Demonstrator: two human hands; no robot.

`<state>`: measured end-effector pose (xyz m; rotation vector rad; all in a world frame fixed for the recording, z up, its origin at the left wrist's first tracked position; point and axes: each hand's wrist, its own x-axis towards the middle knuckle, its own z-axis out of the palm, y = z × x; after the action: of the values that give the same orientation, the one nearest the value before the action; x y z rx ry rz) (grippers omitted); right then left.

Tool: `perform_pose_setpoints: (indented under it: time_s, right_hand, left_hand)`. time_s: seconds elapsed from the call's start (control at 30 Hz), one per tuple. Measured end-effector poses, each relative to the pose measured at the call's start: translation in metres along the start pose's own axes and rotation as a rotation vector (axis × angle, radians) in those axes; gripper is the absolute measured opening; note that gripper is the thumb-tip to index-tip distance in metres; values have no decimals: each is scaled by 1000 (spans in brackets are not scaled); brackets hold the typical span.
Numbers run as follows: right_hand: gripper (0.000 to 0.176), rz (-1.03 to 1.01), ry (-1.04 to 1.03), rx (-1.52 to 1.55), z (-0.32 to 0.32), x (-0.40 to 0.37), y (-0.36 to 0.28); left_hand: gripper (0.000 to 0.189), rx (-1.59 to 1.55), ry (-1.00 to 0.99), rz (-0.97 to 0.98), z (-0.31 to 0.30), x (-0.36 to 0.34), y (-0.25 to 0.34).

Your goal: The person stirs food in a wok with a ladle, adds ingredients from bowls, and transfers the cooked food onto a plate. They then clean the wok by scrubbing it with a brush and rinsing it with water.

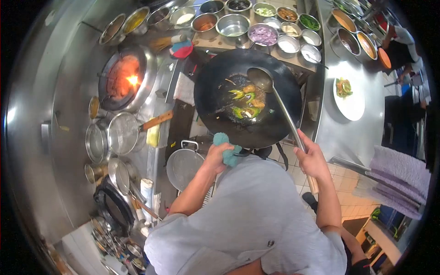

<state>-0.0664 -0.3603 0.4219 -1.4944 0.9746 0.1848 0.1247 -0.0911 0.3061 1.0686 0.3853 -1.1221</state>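
A steel-clad kitchen range (pixel 64 82) filled the scene to the left of a black wok (pixel 215 98), and a steel worktop (pixel 330 135) curved past the wok's right side, above a pale tiled floor (pixel 348 183). The wok sat at the centre of the line, holding green pepper and browned pieces (pixel 245 103) in a film of dark oil. To the left of the wok, an open burner (pixel 126 80) glowed orange with flame. Nearer than that burner stood a small pan with a wooden handle (pixel 123 133) and a round strainer (pixel 183 167). Beyond the wok's far rim, metal bowls (pixel 233 24) of ingredients stood in rows, one of them holding sliced purple onion (pixel 262 34). A white plate (pixel 353 105) bearing a small portion of food lay on the worktop to the right of the wok, and a folded purple towel (pixel 398 176) lay lower down on the same side. A co-worker (pixel 398 46) stood at the far right, beyond the plate.

The person's left hand (pixel 216 156) gripped the wok's near edge through a teal cloth (pixel 228 147), fingers clamped on the fabric. The right hand (pixel 311 160) had its fingers wrapped tight around the long handle of a ladle (pixel 282 112), whose bowl rested in the wok just beyond the food.
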Motion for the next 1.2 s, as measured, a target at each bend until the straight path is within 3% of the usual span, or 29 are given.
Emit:
perform_pose_setpoints:
  time_s: [0.2,0.5,0.6,0.7,0.9,1.03,1.2]
  right_hand:
    - [68,146,-159,249,30,-5,1]
    - [72,199,-398,517,69,8,-8]
    - [69,207,-500,605,62,8,-9]
    - [64,261,-684,891,48,20,15]
    - [63,325,-664,1074,33,15,25]
    - [64,181,-312,574,4,-11,2]
    - [68,148,-173,288,-18,-18,-2]
  left_hand:
    - [14,-60,26,-6,7,3,-6]
    - [12,-74,45,11,5,4,-12]
    - [11,-55,76,15,7,2,-11]
    - [11,-48,58,18,1,3,-13]
    - [12,-130,103,6,-4,-7,-8]
    - [13,-87,71,38,-13,-16,-8]
    - [14,-10,89,143,4,-26,-2]
